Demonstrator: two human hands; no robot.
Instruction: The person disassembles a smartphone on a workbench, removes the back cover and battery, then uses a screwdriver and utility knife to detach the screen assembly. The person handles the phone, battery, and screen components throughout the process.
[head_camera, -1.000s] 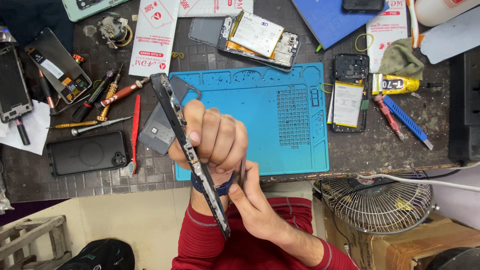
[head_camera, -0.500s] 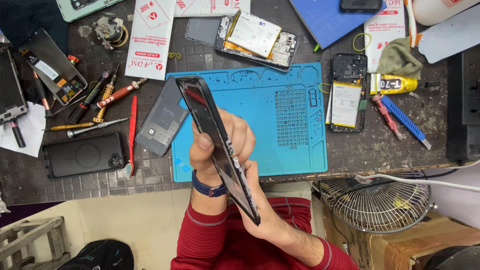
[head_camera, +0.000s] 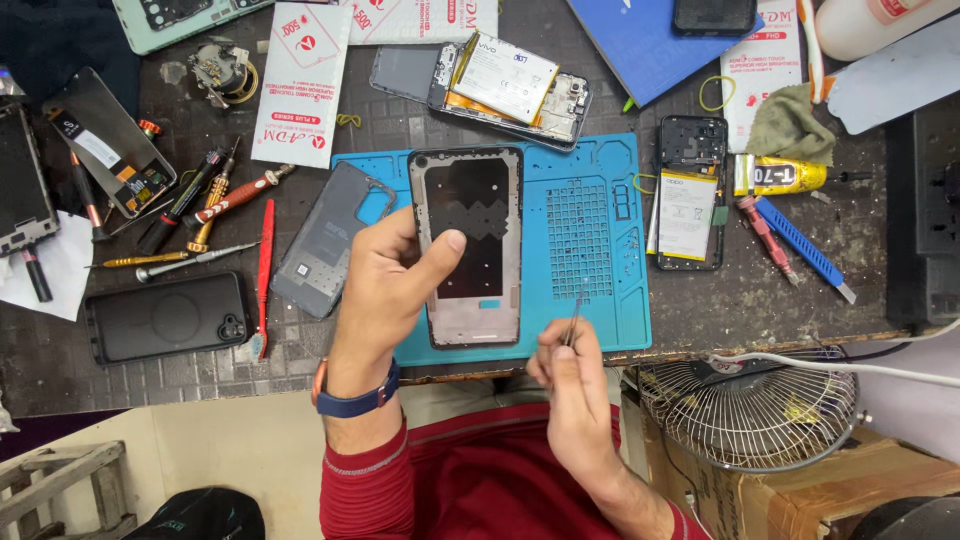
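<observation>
Left hand: grasps the black rectangular phone frame by its left edge, thumb across its face.
Right hand: pinches thin metal tweezers, just right of the frame.
Frame: flat, open-faced, above the blue silicone work mat.
Open room: bare mat right of the frame.

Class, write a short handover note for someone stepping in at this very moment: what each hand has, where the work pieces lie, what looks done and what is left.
Left hand: grip on the phone frame, held flat and face-up over the blue work mat, thumb on its inner face.
Right hand: grip on thin tweezers, tips just right of the frame, not touching it.
Nearby: grey back cover left of the frame; screwdrivers further left.
Done: the frame is stripped bare.
Left: nothing fitted into it yet.
</observation>
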